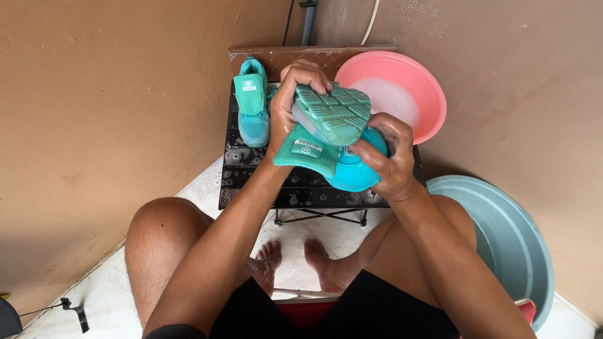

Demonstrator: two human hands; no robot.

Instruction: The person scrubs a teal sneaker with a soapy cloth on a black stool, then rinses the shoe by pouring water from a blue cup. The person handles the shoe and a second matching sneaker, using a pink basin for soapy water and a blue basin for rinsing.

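Now left hand (286, 110) fingers clamped on upturned teal sneaker (330, 116); right hand (389, 157) clamped on teal bowl (355, 172) at 5 o'clock; wet grip risks slip.

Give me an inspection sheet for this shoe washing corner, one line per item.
Surface: small black slatted table, wet and soapy.
Job's things: teal shoe held sole up; second teal shoe on the table; blue bowl under the held shoe.
Clutter: pink basin of sudsy water behind; grey-blue basin on the floor.
Hands: left hand grips the held shoe; right hand holds the bowl.
Cables: cords run up the wall.
Surroundings: tan walls, white floor.
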